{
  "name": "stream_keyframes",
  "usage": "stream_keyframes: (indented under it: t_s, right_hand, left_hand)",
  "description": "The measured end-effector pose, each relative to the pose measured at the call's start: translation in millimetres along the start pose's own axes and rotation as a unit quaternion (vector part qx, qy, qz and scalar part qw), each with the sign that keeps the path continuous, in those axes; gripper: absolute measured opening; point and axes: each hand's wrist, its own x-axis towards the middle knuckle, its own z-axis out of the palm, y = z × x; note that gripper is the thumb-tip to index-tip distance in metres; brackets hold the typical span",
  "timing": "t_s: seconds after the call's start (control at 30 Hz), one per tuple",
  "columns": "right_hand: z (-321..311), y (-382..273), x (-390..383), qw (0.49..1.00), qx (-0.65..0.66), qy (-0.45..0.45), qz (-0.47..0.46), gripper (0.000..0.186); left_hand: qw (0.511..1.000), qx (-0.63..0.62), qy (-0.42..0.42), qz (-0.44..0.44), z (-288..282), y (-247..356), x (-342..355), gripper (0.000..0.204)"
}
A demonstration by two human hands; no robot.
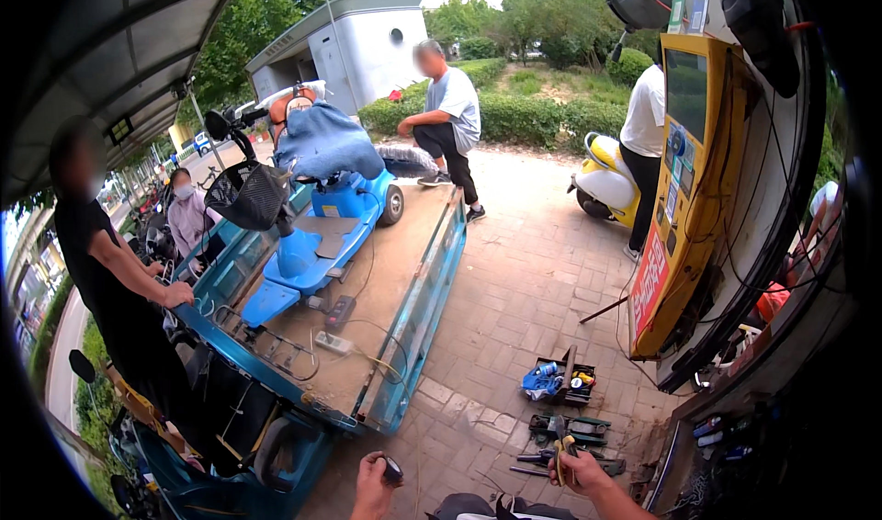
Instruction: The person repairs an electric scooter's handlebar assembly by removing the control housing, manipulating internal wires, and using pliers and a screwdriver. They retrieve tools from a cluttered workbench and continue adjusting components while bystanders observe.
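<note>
Low in the view, my left hand (377, 479) is closed on a small black roll (393, 472), apparently tape. My right hand (579, 472) grips yellow-handled pliers (560, 448), held upright. Below and between my hands is dark material (496, 506), too cut off to make out. Beyond my right hand lie hand tools (537, 458) and an open toolbox (574, 387) with a blue cloth (542, 382).
A blue cargo tricycle (418, 327) carries a blue mobility scooter (308, 263), cords and a power strip (331, 341). People (92, 254) (197, 226) (446, 116) (643, 125) stand or sit around. A yellow machine (675, 198) and wall bound the right; brick paving (524, 281) lies ahead.
</note>
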Motion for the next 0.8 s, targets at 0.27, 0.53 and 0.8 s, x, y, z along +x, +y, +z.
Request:
stream_keyframes:
  t_s: [0.27, 0.53, 0.8]
  right_hand:
    - [72.6, -69.9, 159.8, 0.993, -0.093, -0.022, 0.071, 0.022]
    - [210.9, -165.0, 342.4, 0.975, -0.205, -0.059, 0.056, 0.023]
    - [415.0, -345.5, 486.1, 0.919, -0.249, -0.186, -0.242, 0.027]
  left_hand:
    - [0.918, 0.165, 0.186, 0.309, -29.5, 196.7, 101.8, 0.065]
    - [0.736, 0.479, 0.316, 0.36, -97.3, 375.6, 228.5, 0.07]
    - [0.719, 0.617, 0.289, 0.14, -150.6, 424.7, 272.5, 0.072]
